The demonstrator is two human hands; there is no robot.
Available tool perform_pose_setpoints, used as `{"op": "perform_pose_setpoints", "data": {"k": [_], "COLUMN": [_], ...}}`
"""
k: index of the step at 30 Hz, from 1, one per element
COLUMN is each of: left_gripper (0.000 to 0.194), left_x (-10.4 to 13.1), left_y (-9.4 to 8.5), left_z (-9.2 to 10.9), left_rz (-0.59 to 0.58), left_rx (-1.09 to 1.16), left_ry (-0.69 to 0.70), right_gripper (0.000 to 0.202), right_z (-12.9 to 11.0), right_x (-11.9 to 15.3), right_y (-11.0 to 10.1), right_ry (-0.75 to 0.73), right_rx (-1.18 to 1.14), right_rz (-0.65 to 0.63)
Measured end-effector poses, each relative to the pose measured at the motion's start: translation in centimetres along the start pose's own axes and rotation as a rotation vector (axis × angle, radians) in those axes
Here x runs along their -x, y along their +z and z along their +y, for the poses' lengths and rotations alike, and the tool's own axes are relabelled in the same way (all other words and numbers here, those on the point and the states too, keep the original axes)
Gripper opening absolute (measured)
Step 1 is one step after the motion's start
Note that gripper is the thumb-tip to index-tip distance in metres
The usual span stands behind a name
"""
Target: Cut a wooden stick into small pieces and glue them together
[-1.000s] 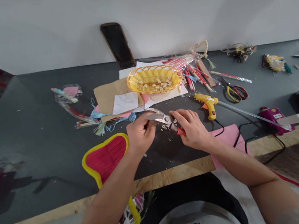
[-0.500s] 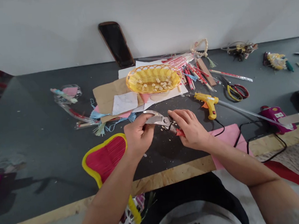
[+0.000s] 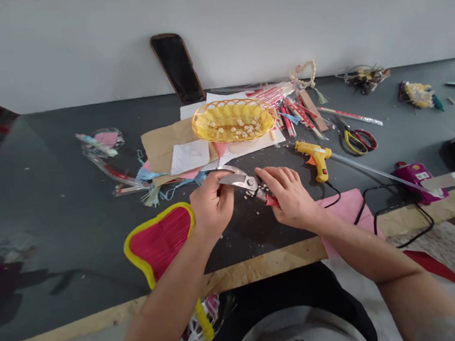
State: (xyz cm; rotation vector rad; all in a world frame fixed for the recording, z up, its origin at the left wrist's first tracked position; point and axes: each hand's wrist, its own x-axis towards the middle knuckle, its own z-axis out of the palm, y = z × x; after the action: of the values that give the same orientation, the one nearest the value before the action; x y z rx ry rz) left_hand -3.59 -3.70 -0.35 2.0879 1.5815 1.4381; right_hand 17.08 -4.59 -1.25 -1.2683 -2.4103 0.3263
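My right hand (image 3: 293,196) is wrapped around the red handles of a pair of pruning shears (image 3: 251,183) above the table. Their metal blades point left and stand apart. Right at the blades, my left hand (image 3: 212,204) is closed, thumb and fingers pinched together. What it grips, if anything, is hidden. Small pale bits (image 3: 257,211) lie scattered on the dark table under the shears. Behind them a yellow woven basket (image 3: 208,132) holds several small cream-coloured pieces. Left of my left hand lies a pink fan-like piece with a fuzzy yellow border (image 3: 160,240).
A yellow glue gun (image 3: 316,158) and scissors (image 3: 359,140) lie to the right, with a pink sheet (image 3: 348,207) and a black cable nearby. A phone (image 3: 177,68) leans on the wall. Papers, tassels and red-patterned sticks (image 3: 300,113) surround the basket. A purple box (image 3: 419,180) sits farther right.
The shears' blades have shifted very slightly left and down. Both hands keep nearly the same place and hold.
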Motion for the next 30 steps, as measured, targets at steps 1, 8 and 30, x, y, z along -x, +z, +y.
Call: {"op": "perform_pose_setpoints", "data": {"k": [1, 8, 30], "left_gripper": [0.009, 0.013, 0.005], "left_x": [0.02, -0.21, 0.13], "left_y": [-0.02, -0.3, 0.05], "left_z": [-0.02, -0.2, -0.16], "left_rz": [-0.003, -0.068, -0.005], "left_rx": [-0.005, 0.069, 0.008], "left_ry": [0.008, 0.035, -0.081], "right_gripper": [0.081, 0.085, 0.08], "right_z": [0.04, 0.36, 0.28], "right_x": [-0.01, 0.06, 0.03], "right_y": [0.04, 0.06, 0.24], "right_ry": [-0.009, -0.068, -0.037], "right_rx": [0.004, -0.005, -0.044], "right_rz": [-0.005, -0.034, -0.005]}}
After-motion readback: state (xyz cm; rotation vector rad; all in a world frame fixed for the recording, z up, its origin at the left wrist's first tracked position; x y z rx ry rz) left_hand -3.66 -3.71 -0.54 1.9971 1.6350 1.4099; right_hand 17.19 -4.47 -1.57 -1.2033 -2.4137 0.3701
